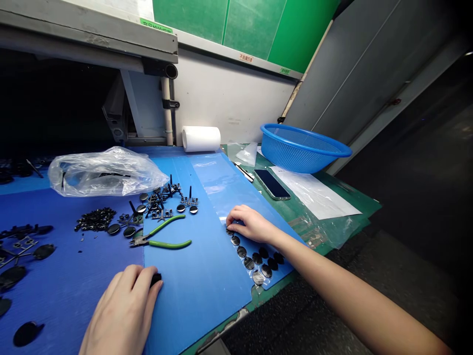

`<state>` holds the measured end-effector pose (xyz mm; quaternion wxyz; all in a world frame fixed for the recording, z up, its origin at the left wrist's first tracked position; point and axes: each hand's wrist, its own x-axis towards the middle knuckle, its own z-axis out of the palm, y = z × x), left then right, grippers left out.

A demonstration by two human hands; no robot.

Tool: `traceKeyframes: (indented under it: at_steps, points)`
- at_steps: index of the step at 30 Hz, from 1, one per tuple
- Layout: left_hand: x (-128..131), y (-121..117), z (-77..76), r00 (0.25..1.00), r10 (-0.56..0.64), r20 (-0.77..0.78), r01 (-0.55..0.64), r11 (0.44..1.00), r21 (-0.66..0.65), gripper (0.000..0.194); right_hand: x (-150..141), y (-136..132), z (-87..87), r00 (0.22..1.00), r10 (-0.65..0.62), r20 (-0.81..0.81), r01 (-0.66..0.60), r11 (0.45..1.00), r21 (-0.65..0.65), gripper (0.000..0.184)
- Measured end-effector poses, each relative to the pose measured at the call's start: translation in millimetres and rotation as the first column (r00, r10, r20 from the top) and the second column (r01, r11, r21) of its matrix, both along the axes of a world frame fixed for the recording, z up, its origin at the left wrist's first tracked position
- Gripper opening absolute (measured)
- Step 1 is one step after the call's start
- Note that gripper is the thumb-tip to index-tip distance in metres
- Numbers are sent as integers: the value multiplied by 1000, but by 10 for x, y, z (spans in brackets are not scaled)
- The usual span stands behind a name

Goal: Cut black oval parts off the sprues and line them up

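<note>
My left hand (123, 308) is at the lower left over the blue sheet, its thumb and fingers closed on a small black part (155, 279), mostly hidden by the fingers. Farther right, my right hand (252, 223) pinches a black disc (229, 231) at the top of a row of similar discs. Those black discs (249, 263) lie in rows on a strip of clear film (219, 189). Between the hands, diagonal cutters with green handles (170, 244) rest with their jaws apart. Black moulded sprues with discs (158, 202) lie beyond the cutters.
A heap of small black bits (96, 219) and a clear plastic bag (107, 172) are at left. A white roll (201, 138) stands at the back. To the right are a phone (272, 184), a paper sheet (321, 197) and a blue basket (303, 150). The table edge (236, 318) runs along the front.
</note>
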<state>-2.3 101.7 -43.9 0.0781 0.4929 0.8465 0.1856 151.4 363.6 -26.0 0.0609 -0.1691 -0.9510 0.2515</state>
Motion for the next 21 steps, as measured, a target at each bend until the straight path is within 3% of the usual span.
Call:
traceKeyframes:
  at_steps: [4,6,7,8,9,11,13,16,17,18,19,21]
  points:
    - [128,54,96,986,-59,155,20,970,241,14,43,-50,157,1000,-7,-30,6,999,-36,10]
    - [268,111,160,920,-170,353,27,926,377,9,73,-182,273,994,-68,-84,63,996,-65,13]
    - [348,146,190,838,-214,501,-13,911,411,7,88,-282,324,989,-100,-113,91,992,-88,14]
    - [428,184,217,700,-229,677,-91,911,402,6,103,-401,365,984,-119,-131,104,987,-119,15]
    - [501,222,237,522,-221,824,-192,911,366,6,117,-532,394,985,-112,-133,89,982,-167,14]
    - [616,286,258,193,-242,951,-348,889,297,9,143,-797,418,990,-86,-111,47,948,-314,9]
    - [678,325,254,36,-319,947,-412,859,305,11,163,-1012,408,988,-117,-100,41,828,-560,7]
    - [696,334,223,-47,-375,926,-412,852,324,13,180,-1180,376,974,-188,-129,-18,500,-866,10]
    - [691,331,210,-77,-370,926,-408,859,309,14,185,-1196,366,969,-204,-142,-43,426,-904,10]
    - [686,327,196,-117,-364,924,-402,868,291,17,190,-1200,357,963,-219,-154,-54,404,-913,10]
    - [683,323,183,-166,-359,918,-395,878,272,20,196,-1194,349,956,-239,-169,-52,430,-901,11]
    - [687,323,160,-294,-344,892,-351,906,234,29,211,-1179,329,942,-254,-220,-42,560,-827,11]
